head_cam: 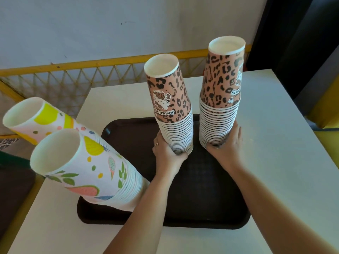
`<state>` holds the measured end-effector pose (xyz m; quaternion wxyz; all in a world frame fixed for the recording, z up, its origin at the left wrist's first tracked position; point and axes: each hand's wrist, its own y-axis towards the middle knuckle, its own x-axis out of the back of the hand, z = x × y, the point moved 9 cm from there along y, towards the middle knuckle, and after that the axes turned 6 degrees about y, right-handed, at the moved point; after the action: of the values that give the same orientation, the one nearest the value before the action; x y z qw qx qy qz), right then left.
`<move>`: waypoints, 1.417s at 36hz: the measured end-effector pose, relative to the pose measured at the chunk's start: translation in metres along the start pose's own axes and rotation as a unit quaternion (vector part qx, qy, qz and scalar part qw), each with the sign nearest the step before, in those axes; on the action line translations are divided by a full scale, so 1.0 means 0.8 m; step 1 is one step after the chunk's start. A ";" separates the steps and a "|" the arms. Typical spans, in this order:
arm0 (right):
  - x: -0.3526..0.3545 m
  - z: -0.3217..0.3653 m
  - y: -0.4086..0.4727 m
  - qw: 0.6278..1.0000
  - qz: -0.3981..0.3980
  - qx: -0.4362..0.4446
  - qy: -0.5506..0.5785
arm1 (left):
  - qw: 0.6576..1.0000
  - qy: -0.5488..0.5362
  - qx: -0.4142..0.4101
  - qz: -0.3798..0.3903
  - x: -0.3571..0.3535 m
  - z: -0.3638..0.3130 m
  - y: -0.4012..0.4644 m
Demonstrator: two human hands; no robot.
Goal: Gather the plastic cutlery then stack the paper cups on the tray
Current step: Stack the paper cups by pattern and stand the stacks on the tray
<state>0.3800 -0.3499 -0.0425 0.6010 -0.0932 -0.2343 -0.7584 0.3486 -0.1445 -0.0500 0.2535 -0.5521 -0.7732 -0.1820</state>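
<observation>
A dark brown tray (201, 195) lies on the white table (286, 143). Two tall stacks of upside-down leopard-print paper cups stand on it. My left hand (166, 153) grips the base of the left leopard stack (170, 107). My right hand (228, 143) grips the base of the right leopard stack (222, 88). Two stacks of fruit-print cups stand at the tray's left side: a near one (88, 169) and a far one (40, 118). No plastic cutlery is visible.
A yellow lattice railing (91, 77) runs behind the table against a pale wall. A dark cushioned seat (12, 195) is at the lower left. Dark panels stand at the far right.
</observation>
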 end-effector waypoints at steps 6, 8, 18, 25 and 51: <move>0.007 -0.024 0.007 1.000 -0.014 -0.020 0.007 | 0.999 -0.033 -0.003 -0.009 -0.022 -0.003 0.009; 0.006 -0.024 0.010 1.000 -0.015 -0.016 0.018 | 0.999 -0.039 0.001 -0.022 -0.024 -0.004 0.015; -0.004 -0.029 0.026 1.000 0.009 -0.023 0.019 | 0.998 -0.033 0.019 -0.044 -0.031 -0.004 0.036; -0.014 -0.025 0.032 0.998 0.003 -0.025 0.049 | 0.998 -0.034 0.019 -0.058 -0.024 0.002 0.045; -0.005 -0.060 -0.036 0.997 -0.039 -0.039 0.044 | 0.992 -0.070 -0.103 -0.018 -0.044 -0.017 -0.086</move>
<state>0.3603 -0.3643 -0.0932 0.5765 -0.0739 -0.1810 -0.7934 0.2951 -0.2015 -0.0604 0.1374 -0.5729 -0.7759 -0.2256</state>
